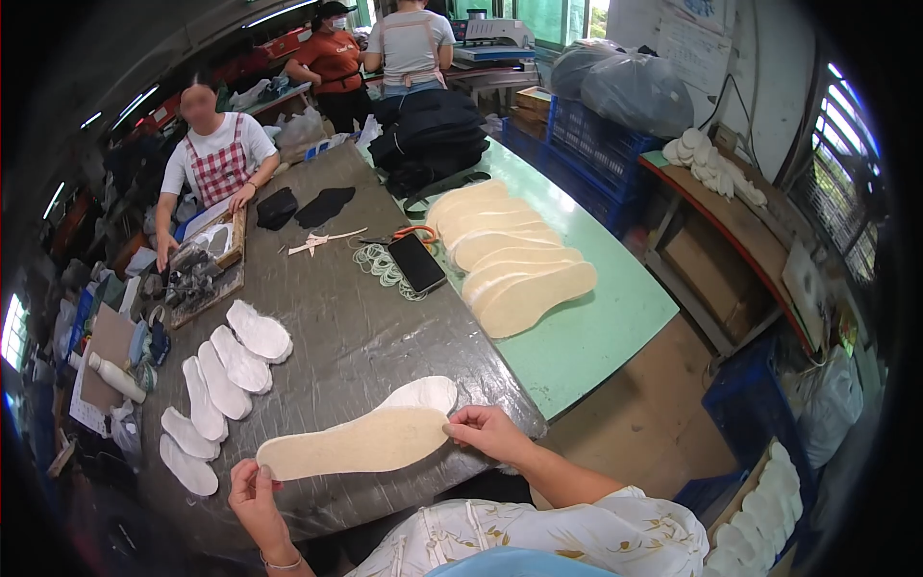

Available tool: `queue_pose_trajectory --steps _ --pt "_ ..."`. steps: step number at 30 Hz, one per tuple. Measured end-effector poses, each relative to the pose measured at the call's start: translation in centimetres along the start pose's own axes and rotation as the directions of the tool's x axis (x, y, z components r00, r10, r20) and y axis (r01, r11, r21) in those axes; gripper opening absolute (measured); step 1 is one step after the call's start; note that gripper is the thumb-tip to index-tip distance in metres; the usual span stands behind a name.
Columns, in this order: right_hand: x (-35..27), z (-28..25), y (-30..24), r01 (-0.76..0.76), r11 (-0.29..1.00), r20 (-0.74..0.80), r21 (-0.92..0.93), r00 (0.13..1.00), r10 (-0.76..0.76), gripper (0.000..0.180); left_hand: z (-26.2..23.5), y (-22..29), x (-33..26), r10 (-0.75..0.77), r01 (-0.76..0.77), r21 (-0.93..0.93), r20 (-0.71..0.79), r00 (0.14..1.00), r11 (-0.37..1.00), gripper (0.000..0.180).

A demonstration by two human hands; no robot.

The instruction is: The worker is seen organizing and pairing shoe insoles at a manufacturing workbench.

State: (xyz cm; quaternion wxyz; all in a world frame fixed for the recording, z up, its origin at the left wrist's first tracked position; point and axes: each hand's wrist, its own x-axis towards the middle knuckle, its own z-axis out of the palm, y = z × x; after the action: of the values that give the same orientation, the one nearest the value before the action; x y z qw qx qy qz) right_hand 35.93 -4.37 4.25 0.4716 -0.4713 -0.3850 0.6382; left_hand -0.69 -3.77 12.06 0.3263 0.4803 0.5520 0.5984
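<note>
A flat beige insole (356,444) is stretched out level between my two hands at the near edge of the grey table. My left hand (256,502) pinches its narrower left end between thumb and fingers. At its wider right end, my right hand (492,435) grips the edge the same way. Behind the beige piece, a white fleecy insole (429,391) shows partly; the rest of it is hidden. Several white fleecy insoles (227,385) lie in a slanting row to the left on the table.
Overlapping beige insoles (534,288) cover part of the green table (625,322) on the right. A black phone (417,263), pale cord (377,265) and orange-handled scissors (415,232) lie mid-table. Across from me, a person in a checked apron (217,165) works at a wooden frame (231,252).
</note>
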Motion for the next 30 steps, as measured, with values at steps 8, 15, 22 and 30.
queue_pose_trajectory --steps 8,15,22,30 --pt "0.7 0.6 -0.5 0.036 0.998 -0.013 -0.061 0.999 -0.037 0.019 -0.7 -0.8 0.1 -0.052 0.052 -0.014 0.021 0.998 0.999 0.008" --pt "-0.1 0.8 -0.6 0.033 0.992 -0.065 -0.12 0.997 -0.041 0.017 -1.8 -1.8 -0.5 0.0 0.0 0.001 0.026 1.0 1.0 0.012" --pt "-1.2 0.4 0.4 0.055 0.994 -0.087 -0.093 0.994 -0.064 0.016 -2.0 -1.2 -1.8 -0.18 0.177 0.066 0.05 0.982 0.982 0.008" --pt "-2.0 0.3 -0.7 -0.005 0.975 -0.084 -0.223 0.996 -0.014 0.014 -3.7 -3.3 -1.4 -0.395 0.378 0.125 0.167 0.903 0.917 0.011"
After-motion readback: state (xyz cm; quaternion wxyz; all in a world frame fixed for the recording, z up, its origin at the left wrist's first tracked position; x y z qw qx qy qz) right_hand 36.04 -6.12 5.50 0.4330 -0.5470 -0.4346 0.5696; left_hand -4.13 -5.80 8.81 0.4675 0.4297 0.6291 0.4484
